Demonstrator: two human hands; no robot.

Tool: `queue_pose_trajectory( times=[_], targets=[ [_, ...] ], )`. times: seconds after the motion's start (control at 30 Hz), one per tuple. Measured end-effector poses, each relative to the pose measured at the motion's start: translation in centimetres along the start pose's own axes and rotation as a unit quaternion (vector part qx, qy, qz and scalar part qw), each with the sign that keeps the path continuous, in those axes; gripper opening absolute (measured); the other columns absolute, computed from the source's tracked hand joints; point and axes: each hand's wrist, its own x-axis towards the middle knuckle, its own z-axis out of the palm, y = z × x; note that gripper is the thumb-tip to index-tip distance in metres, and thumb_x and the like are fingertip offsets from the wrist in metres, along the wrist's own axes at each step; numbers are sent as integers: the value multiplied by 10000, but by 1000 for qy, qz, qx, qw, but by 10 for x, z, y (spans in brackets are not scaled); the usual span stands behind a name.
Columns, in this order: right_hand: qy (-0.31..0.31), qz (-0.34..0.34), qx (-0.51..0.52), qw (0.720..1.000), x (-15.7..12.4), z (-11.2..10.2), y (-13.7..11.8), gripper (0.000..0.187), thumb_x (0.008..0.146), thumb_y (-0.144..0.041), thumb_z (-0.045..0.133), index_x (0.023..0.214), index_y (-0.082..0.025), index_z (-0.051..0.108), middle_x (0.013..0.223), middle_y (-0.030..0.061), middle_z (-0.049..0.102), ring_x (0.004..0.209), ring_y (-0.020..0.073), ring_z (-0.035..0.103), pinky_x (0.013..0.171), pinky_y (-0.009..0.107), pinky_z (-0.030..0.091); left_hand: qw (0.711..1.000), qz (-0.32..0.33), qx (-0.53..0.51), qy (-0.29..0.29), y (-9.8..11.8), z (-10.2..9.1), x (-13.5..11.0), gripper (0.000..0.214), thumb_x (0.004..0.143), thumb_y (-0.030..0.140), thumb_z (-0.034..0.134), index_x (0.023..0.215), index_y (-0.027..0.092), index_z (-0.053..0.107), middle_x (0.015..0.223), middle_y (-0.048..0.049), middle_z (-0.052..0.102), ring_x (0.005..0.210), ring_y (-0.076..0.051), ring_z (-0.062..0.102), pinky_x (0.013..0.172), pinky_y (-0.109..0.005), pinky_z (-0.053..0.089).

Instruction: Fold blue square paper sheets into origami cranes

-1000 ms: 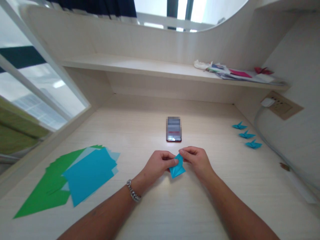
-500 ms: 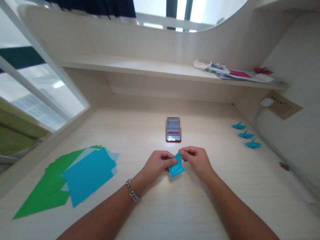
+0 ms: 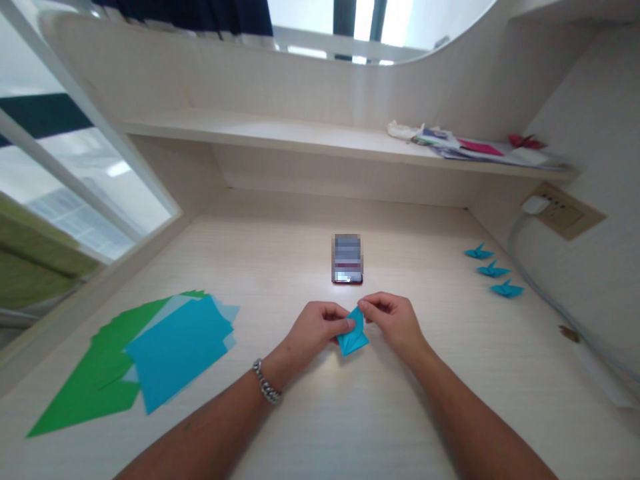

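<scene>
A small folded piece of blue origami paper [image 3: 354, 339] is held between my two hands, above the middle of the desk. My left hand [image 3: 320, 323] grips its left side, thumb on top and fingers underneath. With thumb and forefinger, my right hand [image 3: 393, 317] pinches the upper right corner. Folded layers and creases show at the paper's lower end. Part of it is hidden under the left thumb.
A phone [image 3: 347, 259] lies just beyond my hands. Blue sheets [image 3: 183, 353] and green sheets [image 3: 80, 387] overlap at the left. Three folded blue paper cranes [image 3: 493, 269] line the right side, near a charger cable [image 3: 537, 293]. Papers [image 3: 480, 150] lie on the shelf [image 3: 280, 137].
Almost nothing differs. The folded paper's lower tip has tilted very slightly, and both hands keep their grip in the same place.
</scene>
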Motion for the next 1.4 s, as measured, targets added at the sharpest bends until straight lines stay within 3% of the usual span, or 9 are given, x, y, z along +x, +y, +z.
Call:
queue_pose_trajectory(
  times=[0.17,0.33,0.5,0.67,0.8,0.9,1.13,1.3,1.4],
  targets=[
    [7,1,33,999,-1,5,-4,212,743,-368,652,743,-161,697,682,36,661,643,163,588,616,283,484,1000,12,-2,2,1,1,-1,118,654,224,711,715,124,701,668,-46,668,567,-125,560,566,-261,433],
    [-10,7,39,999,0,5,-2,266,729,-405,663,870,-181,690,741,32,664,666,162,591,597,274,481,999,30,9,14,2,1,-1,116,660,235,718,693,125,702,659,-48,666,575,-129,563,573,-263,440],
    [-7,-4,-11,1000,-2,6,0,163,682,-336,709,702,-175,689,677,28,661,628,159,572,577,270,454,999,38,4,7,0,1,0,144,661,248,727,716,118,701,659,-41,660,577,-124,563,579,-261,449],
    [28,-2,2,1000,-3,8,0,180,672,-342,715,736,-174,697,676,29,665,611,159,577,563,270,452,999,32,-29,-15,0,1,-1,216,666,257,729,818,112,682,726,-56,671,611,-136,590,593,-279,485],
    [-31,12,59,998,0,10,4,250,663,-352,724,840,-177,704,793,48,697,729,183,619,668,296,487,997,68,-13,21,1,-1,1,269,666,252,734,875,107,643,631,-19,633,564,-123,573,570,-261,477],
    [-76,48,105,990,1,11,8,257,676,-382,710,830,-177,711,751,38,697,672,176,617,642,302,491,995,84,-24,50,0,-1,2,307,663,254,743,887,130,574,591,16,605,545,-119,572,552,-250,475],
    [5,19,64,998,-1,12,4,210,693,-366,701,780,-176,725,709,34,697,635,177,600,594,283,462,995,50,-82,10,-3,2,1,384,656,268,753,915,164,489,610,29,610,565,-133,606,583,-288,510],
    [-22,28,107,994,-3,13,2,201,651,-329,738,777,-174,710,716,32,698,637,173,607,617,288,471,996,55,-59,30,-1,2,0,385,642,236,759,891,166,474,567,48,589,513,-114,585,546,-257,493],
    [-9,23,98,995,-4,13,0,183,660,-312,728,775,-171,708,723,39,700,645,174,611,627,292,475,997,49,-60,16,-2,3,-1,380,668,245,743,911,167,463,599,27,615,520,-126,606,545,-263,493]
  ],
)
